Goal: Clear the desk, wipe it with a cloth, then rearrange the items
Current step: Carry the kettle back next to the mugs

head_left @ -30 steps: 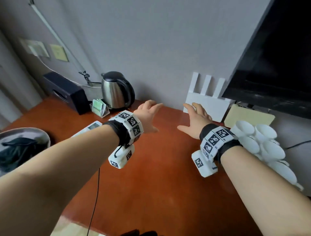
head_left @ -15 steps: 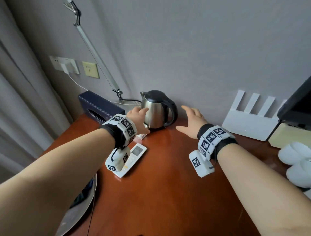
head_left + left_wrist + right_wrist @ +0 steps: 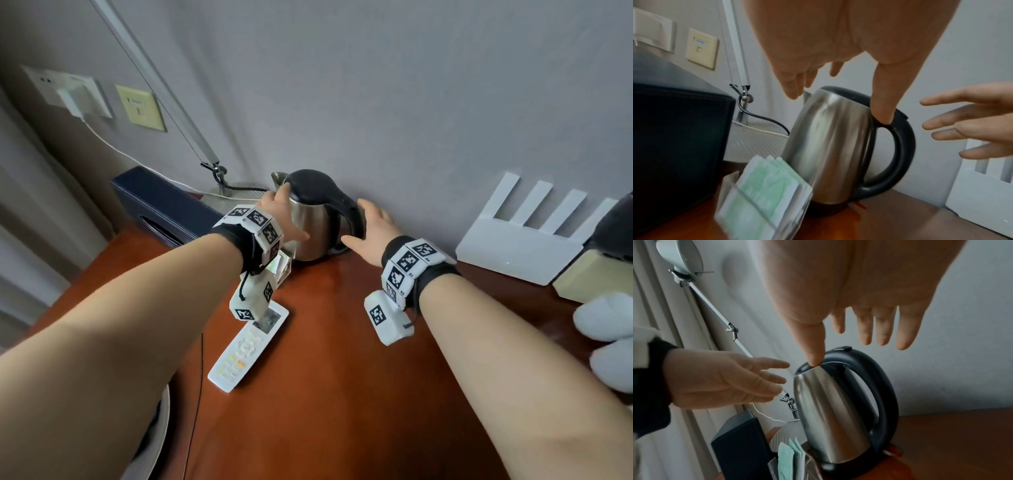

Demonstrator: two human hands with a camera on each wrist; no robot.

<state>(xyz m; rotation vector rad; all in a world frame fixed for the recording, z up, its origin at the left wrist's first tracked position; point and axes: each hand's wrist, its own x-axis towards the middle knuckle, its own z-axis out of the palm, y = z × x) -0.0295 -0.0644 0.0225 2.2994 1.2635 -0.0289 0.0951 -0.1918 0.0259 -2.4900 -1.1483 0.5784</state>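
A: Steel kettle (image 3: pixel 313 222), black lid, black loop handle (image 3: pixel 349 212), black base. Upright at the back of the table (image 3: pixel 325 394), close to the wall (image 3: pixel 376 85).

B: Left hand (image 3: pixel 281 219) at the spout side, fingers (image 3: pixel 792 84) straight and spread, grasping nothing. From the head view, seemingly against the steel; from the left wrist view, thumb tip in front of the handle's top, contact unclear.

A: Right hand (image 3: pixel 371 229) at the handle side, fingers (image 3: pixel 882 327) straight, released, holding nothing. Just beside the handle, with a small gap in the left wrist view.

B: Crowded to the kettle's left: clear holder of green-white packets (image 3: pixel 764 191) right against the base, dark box (image 3: pixel 161 205) beyond it, lamp base (image 3: pixel 756 142) with cords behind.

A: Lamp arm (image 3: pixel 161 92) slanting up along the wall above that corner. Two wall plates (image 3: pixel 140 108) further left, one with a plug and white cord.

B: Remote (image 3: pixel 250 349) flat on the table in front, under the left wrist, well apart from the kettle.

A: To the right, bare brown wood between kettle and white router (image 3: pixel 513 253) leaning at the wall. Cream pad (image 3: pixel 596 277) and white round shapes (image 3: pixel 606 322) at the far right edge.

B: Front of the table bare between the forearms. Rim of a bin (image 3: pixel 161 428) below the left edge.
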